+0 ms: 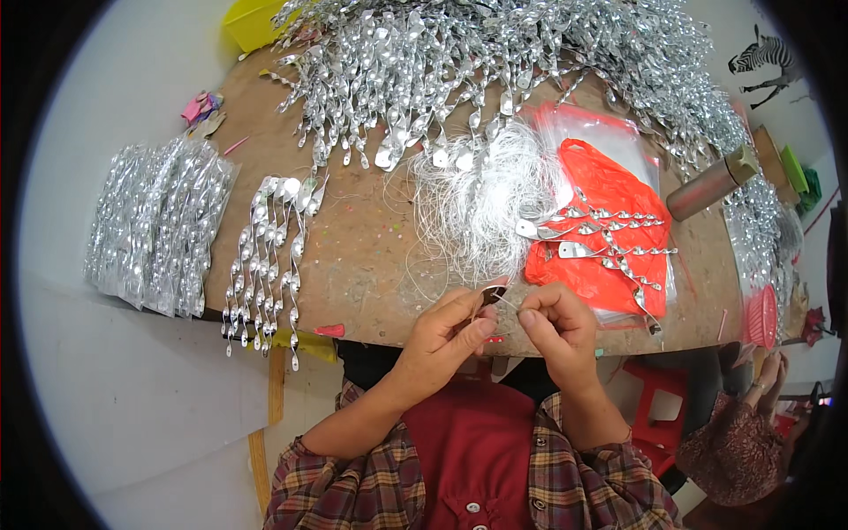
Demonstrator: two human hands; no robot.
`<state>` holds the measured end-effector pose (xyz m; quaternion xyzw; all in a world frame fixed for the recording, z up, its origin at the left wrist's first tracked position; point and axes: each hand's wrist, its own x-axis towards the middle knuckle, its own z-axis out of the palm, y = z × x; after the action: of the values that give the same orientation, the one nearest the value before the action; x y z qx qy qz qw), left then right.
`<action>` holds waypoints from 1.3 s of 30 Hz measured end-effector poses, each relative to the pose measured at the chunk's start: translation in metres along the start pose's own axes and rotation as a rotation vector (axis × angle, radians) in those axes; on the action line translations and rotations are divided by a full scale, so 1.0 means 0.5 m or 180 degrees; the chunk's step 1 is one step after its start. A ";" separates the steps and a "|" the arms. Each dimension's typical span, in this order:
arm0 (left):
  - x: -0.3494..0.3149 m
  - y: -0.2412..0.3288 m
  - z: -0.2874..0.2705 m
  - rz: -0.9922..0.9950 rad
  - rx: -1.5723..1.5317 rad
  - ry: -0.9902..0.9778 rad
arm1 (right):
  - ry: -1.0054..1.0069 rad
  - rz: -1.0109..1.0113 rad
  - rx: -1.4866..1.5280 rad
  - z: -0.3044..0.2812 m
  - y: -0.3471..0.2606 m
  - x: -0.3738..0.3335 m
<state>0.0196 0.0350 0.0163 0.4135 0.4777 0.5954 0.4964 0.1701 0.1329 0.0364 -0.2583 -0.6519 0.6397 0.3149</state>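
At the table's front edge, my left hand (449, 334) pinches a small shiny metal piece (491, 297) that looks dark from this side, like the end of a twisted strip. My right hand (560, 329) is closed just to the right, thumb against forefinger, on a thin pale string (509, 302) that runs to the metal piece. Beyond my hands lies a loose tangle of white string (490, 199). Several silver twisted strips (609, 237) rest on a red plastic bag (609, 172) to the right.
More silver spirals (278, 230) hang over the front edge at left, beside bagged spirals (159, 225). A large silver heap (442, 53) covers the table's far side. At right stand a metal flask (707, 187) and a pink basket (760, 316). Another person (738, 446) sits at lower right.
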 end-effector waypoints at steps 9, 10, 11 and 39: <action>-0.003 -0.007 -0.001 0.0249 -0.0020 0.0056 | 0.0078 -0.0054 -0.0033 0.002 0.010 0.000; -0.003 -0.006 -0.001 0.0251 -0.0019 0.0057 | 0.0079 -0.0076 -0.0059 0.003 0.011 0.000; -0.004 -0.003 -0.001 0.0246 0.0032 0.0051 | 0.0078 -0.0078 -0.0058 0.003 0.012 0.000; 0.002 0.009 -0.008 0.0406 0.0161 0.0207 | -0.0518 0.0219 0.0588 -0.013 0.038 0.010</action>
<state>0.0146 0.0349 0.0199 0.4359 0.4811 0.6267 0.4310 0.1705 0.1420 0.0179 -0.1977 -0.6043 0.7263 0.2612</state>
